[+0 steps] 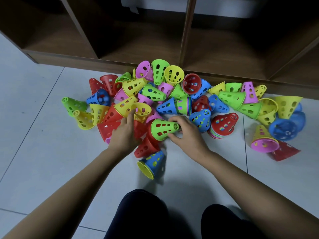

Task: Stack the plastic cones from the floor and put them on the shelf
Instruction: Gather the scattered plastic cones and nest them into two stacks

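Observation:
A heap of perforated plastic cones in red, yellow, green, blue and pink covers the floor in front of a dark wooden shelf (110,54). My right hand (185,131) grips the narrow end of a green cone (161,129) lying on its side. My left hand (123,133) reaches into the pile, its fingers touching a yellow cone (140,109) and lying over red cones (107,126). A short stack topped by a red cone (223,124) stands right of my right hand. A blue cone with a yellow one nested inside (152,163) lies nearest to me.
The shelf's open compartments run along the top of the view, split by upright dividers (187,30). Pale floor tiles (43,152) surround the pile. My dark-trousered knees (143,216) are at the bottom. More cones spread far right, near a red cone (284,151).

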